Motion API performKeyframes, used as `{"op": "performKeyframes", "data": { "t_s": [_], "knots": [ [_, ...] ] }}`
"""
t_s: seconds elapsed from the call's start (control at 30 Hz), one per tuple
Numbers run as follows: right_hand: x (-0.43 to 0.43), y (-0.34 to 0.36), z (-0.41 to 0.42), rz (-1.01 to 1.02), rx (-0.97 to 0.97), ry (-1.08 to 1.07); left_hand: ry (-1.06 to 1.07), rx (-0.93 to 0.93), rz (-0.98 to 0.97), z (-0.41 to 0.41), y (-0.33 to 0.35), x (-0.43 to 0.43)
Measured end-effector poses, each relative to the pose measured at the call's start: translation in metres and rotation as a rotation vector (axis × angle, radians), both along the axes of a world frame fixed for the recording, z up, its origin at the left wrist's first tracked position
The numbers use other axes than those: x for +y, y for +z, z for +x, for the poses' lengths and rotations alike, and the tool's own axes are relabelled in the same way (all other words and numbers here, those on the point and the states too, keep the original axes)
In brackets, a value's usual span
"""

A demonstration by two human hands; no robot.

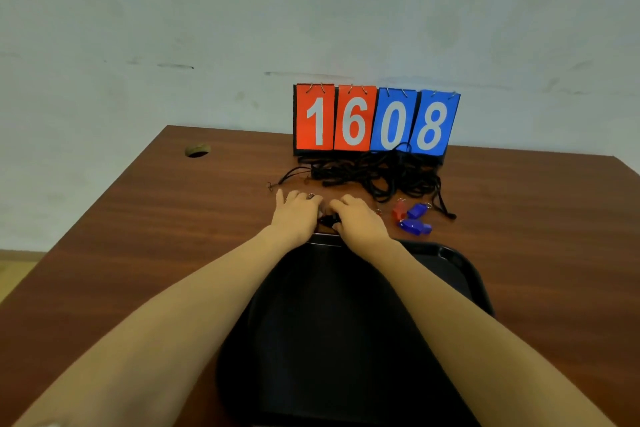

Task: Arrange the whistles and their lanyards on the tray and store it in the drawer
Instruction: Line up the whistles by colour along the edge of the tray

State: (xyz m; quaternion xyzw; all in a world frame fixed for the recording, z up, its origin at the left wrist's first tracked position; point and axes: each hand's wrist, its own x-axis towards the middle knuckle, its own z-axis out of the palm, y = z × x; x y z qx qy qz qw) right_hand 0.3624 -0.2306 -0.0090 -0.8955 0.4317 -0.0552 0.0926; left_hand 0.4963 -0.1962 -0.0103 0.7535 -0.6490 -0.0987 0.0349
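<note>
My left hand (297, 215) and my right hand (360, 222) meet just beyond the far rim of the black tray (453, 265). Their curled fingers pinch a small black piece (329, 219) between them, seemingly a black whistle. A metal ring (310, 196) shows at my left fingertips. A tangled pile of black lanyards (375, 173) lies behind the hands. To the right of my right hand lie a red whistle (399, 210) and two blue whistles (418, 210) (414, 227) on the table. What shows of the tray holds nothing, and my forearms cover part of it.
A flip scoreboard (375, 118) reading 16 and 08 stands at the back of the brown wooden table (173, 236), against the wall. A round cable hole (197, 150) sits at the table's far left. No drawer is in view.
</note>
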Motion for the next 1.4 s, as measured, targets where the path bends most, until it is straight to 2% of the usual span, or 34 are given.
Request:
{"op": "performKeyframes", "data": {
  "t_s": [0.2, 0.37, 0.57, 0.67, 0.83, 1.07, 1.2, 1.4],
  "knots": [
    [0.006, 0.001, 0.0, 0.0, -0.023, -0.075, 0.001, -0.047, -0.074, -0.011, 0.003, -0.003],
    [0.017, 0.016, -0.009, -0.153, 0.036, -0.087, -0.047, -0.119, -0.092, -0.023, 0.01, 0.001],
    [0.026, 0.032, -0.048, -0.167, -0.011, -0.254, 0.011, -0.025, -0.125, -0.037, 0.011, 0.012],
    [0.036, 0.032, -0.063, -0.149, -0.056, -0.263, 0.055, 0.03, -0.225, -0.042, 0.01, 0.02],
    [0.057, 0.037, -0.071, -0.065, -0.215, -0.256, 0.142, 0.345, -0.503, -0.045, 0.022, 0.056],
    [0.097, 0.032, -0.067, 0.132, -0.406, -0.331, 0.321, 0.729, -0.356, -0.039, 0.017, 0.139],
    [0.117, 0.024, -0.062, 0.225, -0.431, -0.33, 0.265, 0.63, -0.228, -0.028, 0.0, 0.155],
    [0.13, 0.024, -0.056, 0.239, -0.437, -0.305, 0.184, 0.412, -0.224, -0.022, -0.006, 0.159]
  ]
}}
